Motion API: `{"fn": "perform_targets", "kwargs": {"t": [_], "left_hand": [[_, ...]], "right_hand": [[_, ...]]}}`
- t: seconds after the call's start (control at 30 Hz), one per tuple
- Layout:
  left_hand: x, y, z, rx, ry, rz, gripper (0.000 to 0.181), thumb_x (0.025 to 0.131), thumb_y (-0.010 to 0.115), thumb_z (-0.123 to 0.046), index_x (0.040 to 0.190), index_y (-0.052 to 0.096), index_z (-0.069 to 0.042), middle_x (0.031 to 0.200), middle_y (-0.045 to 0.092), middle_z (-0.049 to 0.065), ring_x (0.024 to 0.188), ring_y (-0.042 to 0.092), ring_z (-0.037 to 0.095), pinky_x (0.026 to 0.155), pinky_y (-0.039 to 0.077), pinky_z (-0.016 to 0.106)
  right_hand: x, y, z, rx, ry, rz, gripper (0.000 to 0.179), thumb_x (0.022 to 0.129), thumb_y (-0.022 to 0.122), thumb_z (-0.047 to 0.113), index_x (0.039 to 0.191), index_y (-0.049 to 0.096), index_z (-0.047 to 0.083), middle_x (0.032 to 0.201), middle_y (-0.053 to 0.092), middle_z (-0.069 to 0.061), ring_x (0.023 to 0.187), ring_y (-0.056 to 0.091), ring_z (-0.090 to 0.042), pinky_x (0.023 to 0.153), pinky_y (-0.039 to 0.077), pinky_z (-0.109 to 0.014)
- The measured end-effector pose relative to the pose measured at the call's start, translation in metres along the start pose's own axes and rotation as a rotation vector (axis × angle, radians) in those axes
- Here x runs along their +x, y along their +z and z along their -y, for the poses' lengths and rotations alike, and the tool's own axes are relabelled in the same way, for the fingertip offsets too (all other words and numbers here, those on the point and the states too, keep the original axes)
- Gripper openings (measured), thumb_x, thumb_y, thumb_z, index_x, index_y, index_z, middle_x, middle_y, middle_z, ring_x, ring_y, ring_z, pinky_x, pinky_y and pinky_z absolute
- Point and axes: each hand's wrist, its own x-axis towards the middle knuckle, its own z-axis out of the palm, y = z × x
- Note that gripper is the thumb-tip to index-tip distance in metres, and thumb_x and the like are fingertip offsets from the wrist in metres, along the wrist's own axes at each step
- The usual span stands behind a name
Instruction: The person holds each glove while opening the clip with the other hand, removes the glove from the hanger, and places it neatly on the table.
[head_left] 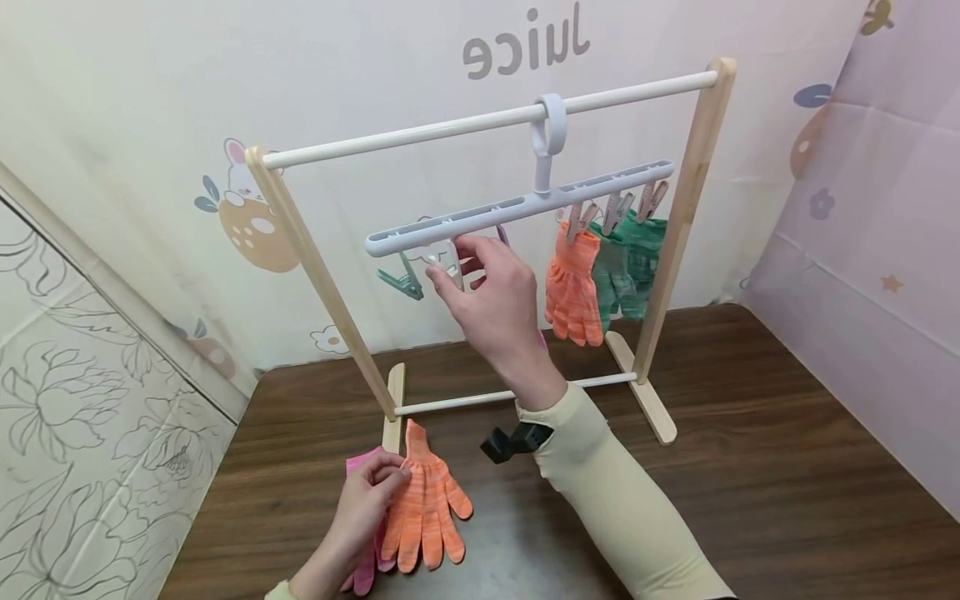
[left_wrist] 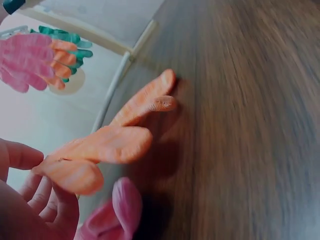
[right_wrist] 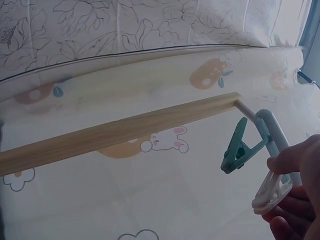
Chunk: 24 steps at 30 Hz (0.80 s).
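Observation:
My left hand (head_left: 362, 504) pinches the edge of an orange knitted glove (head_left: 427, 508), fingers of the glove pointing toward me. Partly under it lies a pink glove (head_left: 363, 577), seen too in the left wrist view. Up at the hanger bar, my right hand (head_left: 498, 296) grips a white clothespin (right_wrist: 270, 194) between thumb and fingers. Left of that pin dangles a green clothespin (head_left: 402, 282) holding nothing. A pink glove (left_wrist: 25, 57) hangs behind my right hand, mostly hidden in the head view. Another orange glove (head_left: 574, 287) and green gloves (head_left: 630, 267) hang by pins at the right.
The grey hanger (head_left: 517, 208) hooks over the white top rod (head_left: 420, 133) of a wooden rack. The rack's left post (head_left: 322, 283) and right post (head_left: 682, 225) stand on a dark wood table (head_left: 787, 467). A printed curtain (head_left: 135, 108) is behind.

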Motion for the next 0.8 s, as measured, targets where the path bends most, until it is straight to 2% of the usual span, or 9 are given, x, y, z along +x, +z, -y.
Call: {"fn": "perform_targets", "kwargs": {"t": [0.13,0.23,0.37,0.63,0.8], "left_hand": [[0.003,-0.007,0.003,0.089,0.069,-0.012,0.016,0.088,0.069,-0.003,0.102,0.065,0.004,0.084,0.07,0.01,0.073,0.06,0.012,0.063,0.048,0.023],[0.006,-0.014,0.004,0.174,0.088,-0.007,0.014,0.086,0.069,-0.002,0.099,0.066,0.002,0.081,0.069,0.008,0.069,0.058,0.012,0.059,0.045,0.023],[0.01,-0.022,0.001,0.278,0.1,0.031,0.013,0.086,0.07,-0.003,0.099,0.067,-0.001,0.081,0.07,0.006,0.07,0.059,0.013,0.058,0.046,0.024],[0.014,-0.032,-0.001,0.494,0.146,0.108,0.013,0.09,0.073,-0.014,0.099,0.069,-0.005,0.081,0.067,0.001,0.071,0.06,0.015,0.057,0.05,0.027],[0.013,-0.033,-0.001,0.611,0.169,0.074,0.015,0.09,0.073,-0.021,0.098,0.07,-0.01,0.081,0.066,-0.004,0.073,0.061,0.011,0.061,0.049,0.029]], "right_hand": [[-0.001,0.001,0.001,0.0,0.001,-0.01,0.035,0.086,0.08,0.027,0.11,0.07,0.003,0.093,0.069,-0.008,0.082,0.065,-0.014,0.068,0.055,-0.031],[-0.001,0.001,0.002,-0.007,0.003,-0.016,0.036,0.086,0.08,0.027,0.11,0.07,0.003,0.093,0.07,-0.009,0.082,0.066,-0.015,0.068,0.055,-0.031],[-0.001,0.001,0.003,-0.02,0.006,-0.025,0.038,0.085,0.08,0.028,0.111,0.07,0.003,0.094,0.07,-0.008,0.082,0.066,-0.014,0.068,0.053,-0.026],[-0.001,-0.001,0.006,-0.026,0.01,-0.018,0.037,0.085,0.08,0.028,0.111,0.07,0.004,0.095,0.071,-0.006,0.082,0.066,-0.013,0.068,0.053,-0.025],[-0.002,-0.003,0.008,-0.019,0.016,-0.013,0.037,0.085,0.08,0.028,0.112,0.071,0.004,0.094,0.07,-0.007,0.081,0.066,-0.013,0.068,0.053,-0.025]]}}
